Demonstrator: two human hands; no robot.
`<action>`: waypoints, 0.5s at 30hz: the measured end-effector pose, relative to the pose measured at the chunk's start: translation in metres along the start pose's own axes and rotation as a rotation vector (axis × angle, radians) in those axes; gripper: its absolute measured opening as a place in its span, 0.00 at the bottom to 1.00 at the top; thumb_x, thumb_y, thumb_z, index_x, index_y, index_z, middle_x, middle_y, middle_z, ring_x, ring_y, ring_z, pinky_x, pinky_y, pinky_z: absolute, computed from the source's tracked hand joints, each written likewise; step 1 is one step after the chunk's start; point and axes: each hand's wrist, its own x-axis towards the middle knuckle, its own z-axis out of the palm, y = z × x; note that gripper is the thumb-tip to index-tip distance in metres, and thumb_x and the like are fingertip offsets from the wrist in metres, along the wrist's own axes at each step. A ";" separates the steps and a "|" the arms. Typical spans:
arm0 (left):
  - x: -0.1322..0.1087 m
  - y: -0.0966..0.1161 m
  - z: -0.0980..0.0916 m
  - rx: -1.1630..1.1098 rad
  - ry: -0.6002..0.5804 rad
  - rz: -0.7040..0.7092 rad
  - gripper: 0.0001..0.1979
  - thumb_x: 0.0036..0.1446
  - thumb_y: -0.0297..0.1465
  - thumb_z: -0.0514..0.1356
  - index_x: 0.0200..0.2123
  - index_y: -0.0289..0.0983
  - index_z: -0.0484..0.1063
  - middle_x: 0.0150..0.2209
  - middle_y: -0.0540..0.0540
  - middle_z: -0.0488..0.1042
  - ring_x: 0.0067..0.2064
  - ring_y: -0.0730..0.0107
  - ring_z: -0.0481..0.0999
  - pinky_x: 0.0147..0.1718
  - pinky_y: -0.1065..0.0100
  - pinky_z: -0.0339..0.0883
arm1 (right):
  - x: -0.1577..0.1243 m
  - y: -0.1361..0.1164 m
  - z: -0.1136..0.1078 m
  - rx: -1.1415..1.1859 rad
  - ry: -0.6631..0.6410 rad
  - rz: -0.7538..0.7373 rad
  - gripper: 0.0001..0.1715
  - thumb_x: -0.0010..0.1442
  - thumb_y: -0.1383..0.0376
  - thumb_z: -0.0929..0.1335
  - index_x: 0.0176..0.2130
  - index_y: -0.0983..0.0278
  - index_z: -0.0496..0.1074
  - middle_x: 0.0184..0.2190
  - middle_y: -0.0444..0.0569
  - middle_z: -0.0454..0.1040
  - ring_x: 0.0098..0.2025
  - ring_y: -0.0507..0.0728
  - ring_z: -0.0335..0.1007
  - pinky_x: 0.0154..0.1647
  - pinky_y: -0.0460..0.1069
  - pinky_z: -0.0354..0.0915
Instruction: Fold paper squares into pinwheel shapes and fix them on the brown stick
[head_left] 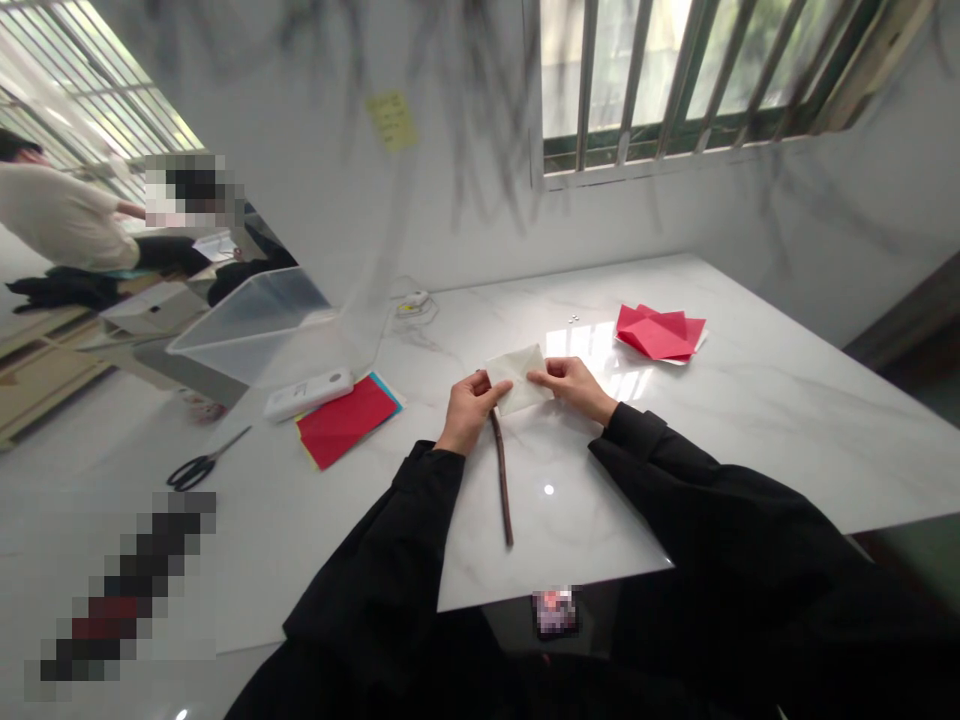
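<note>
Between my two hands is a small pale cream sheet of paper [517,372], held just above the white marbled table [765,400]. My left hand [471,402] pinches its left side, thumb on top. Its right side is gripped by my right hand [574,383], with the thumb pressed on the sheet. A thin dark brown stick [502,480] runs from beside my left fingers down toward the table's front edge. Whether my left hand also touches the stick's upper end, I cannot tell.
Red papers [660,333] lie at the right. A stack of coloured paper [349,420], a white device [309,395] and black-handled scissors [204,467] are at the left. A clear plastic bin [247,320] stands behind them. Beyond it, a person [67,215] sits at the far left.
</note>
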 end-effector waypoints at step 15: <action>-0.006 0.002 0.001 0.005 0.071 0.026 0.28 0.43 0.42 0.78 0.44 0.32 0.81 0.40 0.39 0.84 0.40 0.56 0.83 0.45 0.56 0.77 | -0.003 0.012 0.012 -0.269 0.088 -0.136 0.31 0.56 0.40 0.72 0.23 0.62 0.66 0.21 0.41 0.63 0.26 0.51 0.56 0.27 0.48 0.53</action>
